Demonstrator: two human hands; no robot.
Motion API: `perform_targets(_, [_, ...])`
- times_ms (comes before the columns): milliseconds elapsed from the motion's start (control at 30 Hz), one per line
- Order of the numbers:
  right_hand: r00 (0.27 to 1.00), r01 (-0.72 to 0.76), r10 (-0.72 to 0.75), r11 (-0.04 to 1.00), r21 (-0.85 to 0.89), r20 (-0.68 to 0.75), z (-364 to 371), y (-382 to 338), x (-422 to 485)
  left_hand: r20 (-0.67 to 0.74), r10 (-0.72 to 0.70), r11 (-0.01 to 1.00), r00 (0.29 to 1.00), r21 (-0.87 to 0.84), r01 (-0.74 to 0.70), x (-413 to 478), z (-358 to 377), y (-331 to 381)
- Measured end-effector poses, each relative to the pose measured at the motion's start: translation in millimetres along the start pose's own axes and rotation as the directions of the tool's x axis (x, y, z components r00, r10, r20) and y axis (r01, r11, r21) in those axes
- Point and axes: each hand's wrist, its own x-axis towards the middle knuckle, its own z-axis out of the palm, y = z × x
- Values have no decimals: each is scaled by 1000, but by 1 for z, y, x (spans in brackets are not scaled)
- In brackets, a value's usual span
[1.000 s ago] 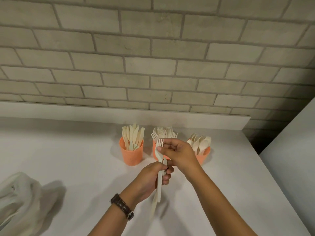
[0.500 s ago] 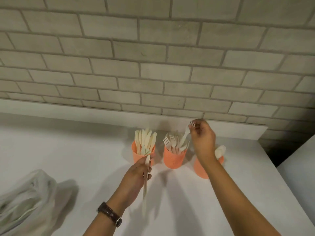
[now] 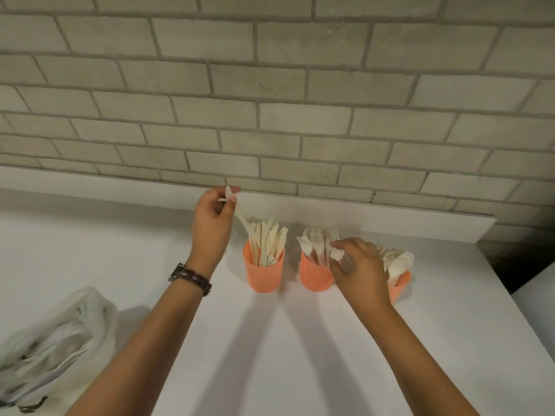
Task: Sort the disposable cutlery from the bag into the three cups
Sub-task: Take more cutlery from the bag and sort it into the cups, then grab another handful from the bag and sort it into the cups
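My left hand point(image 3: 211, 223) pinches a knife point(image 3: 242, 216) by its top end, with the lower end in the left cup point(image 3: 264, 277). It looks light, stiff and slick, so a fingertip hold should do. My right hand point(image 3: 360, 268) lies loosely open against the forks point(image 3: 315, 241) in the middle cup point(image 3: 315, 279). The worktop point(image 3: 300, 340) is white, the bag point(image 3: 51, 343) lies near left, and a brick wall point(image 3: 270, 115) stands behind.

wall point(image 3: 270, 115): pale grey brick | counter point(image 3: 300, 355): white, white upstand | light: dim

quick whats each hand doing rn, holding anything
Left hand: pinching a knife by its top end, over the knife cup.
Right hand: open, fingertips at the forks, gripping nothing.
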Motion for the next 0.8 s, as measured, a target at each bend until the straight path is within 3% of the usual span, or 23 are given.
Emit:
perform_targets(133, [997, 47, -50, 997, 54, 55, 2, -1, -24, 130, -170, 972, 977, 183, 145, -23, 20, -44])
perform_targets(267, [988, 33, -60, 983, 178, 145, 13, -12, -50, 93, -350, 913, 932, 257, 317, -43, 12, -62])
perform_targets(533, [928, -98, -54, 919, 381, 369, 66, -73, -84, 22, -273, 922, 962, 291, 255, -92, -103, -24])
perform_targets(800, [845, -251, -20, 868, 428, 535, 140, -180, -121, -128, -359, 813, 925, 443, 377, -127, -247, -42])
